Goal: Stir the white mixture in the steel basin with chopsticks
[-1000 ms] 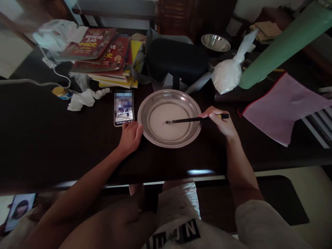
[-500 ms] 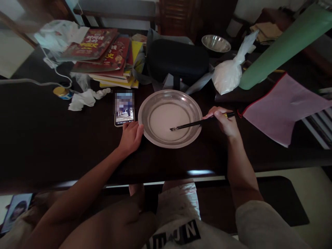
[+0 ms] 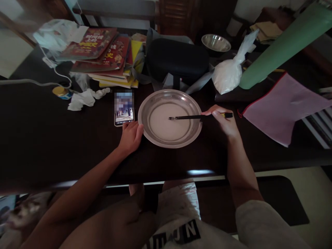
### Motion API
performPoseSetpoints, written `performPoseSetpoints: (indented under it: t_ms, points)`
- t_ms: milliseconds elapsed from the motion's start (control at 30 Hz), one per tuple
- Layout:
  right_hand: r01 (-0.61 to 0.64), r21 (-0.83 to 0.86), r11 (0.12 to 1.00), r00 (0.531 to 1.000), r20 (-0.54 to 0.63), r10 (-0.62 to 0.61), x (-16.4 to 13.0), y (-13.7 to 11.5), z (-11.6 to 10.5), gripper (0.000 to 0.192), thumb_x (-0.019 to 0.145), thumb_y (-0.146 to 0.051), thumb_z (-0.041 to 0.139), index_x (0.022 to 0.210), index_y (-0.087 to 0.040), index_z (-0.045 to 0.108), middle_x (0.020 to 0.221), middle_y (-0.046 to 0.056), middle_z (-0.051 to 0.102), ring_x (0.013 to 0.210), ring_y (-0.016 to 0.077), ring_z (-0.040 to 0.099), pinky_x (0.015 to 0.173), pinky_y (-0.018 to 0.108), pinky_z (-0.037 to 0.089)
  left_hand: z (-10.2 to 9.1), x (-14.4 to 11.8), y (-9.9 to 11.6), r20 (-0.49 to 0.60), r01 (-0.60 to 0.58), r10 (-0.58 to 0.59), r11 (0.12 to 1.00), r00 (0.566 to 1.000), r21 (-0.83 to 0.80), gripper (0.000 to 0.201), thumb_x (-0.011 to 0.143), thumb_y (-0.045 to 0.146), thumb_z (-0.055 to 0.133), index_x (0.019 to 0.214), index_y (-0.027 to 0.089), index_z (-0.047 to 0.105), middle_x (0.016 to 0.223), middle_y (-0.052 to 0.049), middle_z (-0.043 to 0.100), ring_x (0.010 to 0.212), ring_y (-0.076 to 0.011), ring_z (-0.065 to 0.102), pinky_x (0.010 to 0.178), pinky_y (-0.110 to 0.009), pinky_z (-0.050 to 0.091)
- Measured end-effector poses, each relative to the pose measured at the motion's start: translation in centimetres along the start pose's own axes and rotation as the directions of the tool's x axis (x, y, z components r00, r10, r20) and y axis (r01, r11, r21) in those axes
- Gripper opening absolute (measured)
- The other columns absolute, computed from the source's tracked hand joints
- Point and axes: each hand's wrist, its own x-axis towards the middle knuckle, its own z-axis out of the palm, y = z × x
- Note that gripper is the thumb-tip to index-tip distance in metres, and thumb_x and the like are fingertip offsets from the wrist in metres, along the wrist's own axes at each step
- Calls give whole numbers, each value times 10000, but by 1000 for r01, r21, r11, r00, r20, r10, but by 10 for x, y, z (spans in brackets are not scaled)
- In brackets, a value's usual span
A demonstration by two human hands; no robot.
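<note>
- The right hand [image 3: 223, 122] has its fingers pinched around dark chopsticks [image 3: 192, 117], gripping them near their far end.
- From those fingers the chopsticks run level to the left, tips dipped in pale liquid near the middle of a round metal basin [image 3: 155, 98].
- The left hand [image 3: 131, 136] rests loosely curled on the dark table [image 3: 38, 138], fingertips touching the basin's near-left rim, holding nothing.
- Just beyond the left fingers lies a lit phone [image 3: 124, 108].
- Farther back: stacked books [image 3: 103, 52], a tied white bag [image 3: 228, 74].
</note>
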Motion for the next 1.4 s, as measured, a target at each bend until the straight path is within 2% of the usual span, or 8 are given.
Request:
performPoseSetpoints:
  t_ms: [233,400,533,700,867,1033,1200,1400]
  points:
    - [13,15,1000,998,53,-13,0,0,0,230,895,-489,658,874,-318,810,863,5,791,871,209,725,878,403,556,-1,1,1,8,3,-3,1000,1000,-6,660,1032,588,65,725,221,520,785,-78,631,818,-255,590,852,-428,393]
    - [0,16,1000,999,-45,1,0,0,0,285,894,-527,641,820,-302,798,792,6,774,811,206,721,840,404,568,-2,1,3,2,-12,12,1000,1000,8,697,1018,628,25,709,223,500,769,-76,635,794,-245,598,831,-424,407]
    - [-10,14,1000,999,51,9,0,-1,1,254,885,-513,661,856,-304,803,858,9,790,865,212,728,876,413,564,-1,1,2,-14,-7,8,1000,1000,22,692,1021,620,21,705,226,493,755,-65,634,792,-237,607,826,-418,417]
    - [22,32,999,999,-50,-20,0,0,0,247,911,-485,639,841,-316,804,796,-3,770,815,198,714,826,391,556,-1,1,2,-13,-4,4,1000,1000,8,679,1017,625,30,704,228,483,755,-64,626,794,-239,600,832,-418,414]
    - [7,13,1000,999,50,-8,0,1,0,236,888,-502,662,873,-319,810,854,3,786,864,212,719,870,413,553,-1,1,3,-9,-4,4,1000,1000,-9,653,1020,608,54,703,229,480,763,-69,625,784,-244,587,829,-426,397]
    - [18,33,999,999,-43,-17,0,0,-1,249,908,-486,642,840,-313,808,794,2,774,812,200,714,813,388,552,-2,1,2,3,-4,4,1000,1000,-5,621,1035,561,82,726,224,503,795,-72,645,808,-242,593,847,-424,405]
    - [19,30,999,999,45,-20,0,1,0,226,900,-473,662,870,-307,812,843,5,779,845,192,719,851,382,547,-2,1,3,0,-11,11,1000,1000,-11,633,1032,567,75,719,222,504,784,-81,637,794,-249,589,837,-431,402]
    - [47,49,998,999,-21,-46,1,2,-1,239,912,-475,644,842,-315,807,779,-8,775,779,191,716,789,375,551,-2,1,1,4,-25,25,1000,1000,2,649,1038,567,68,723,217,514,783,-83,636,795,-254,600,832,-434,407]
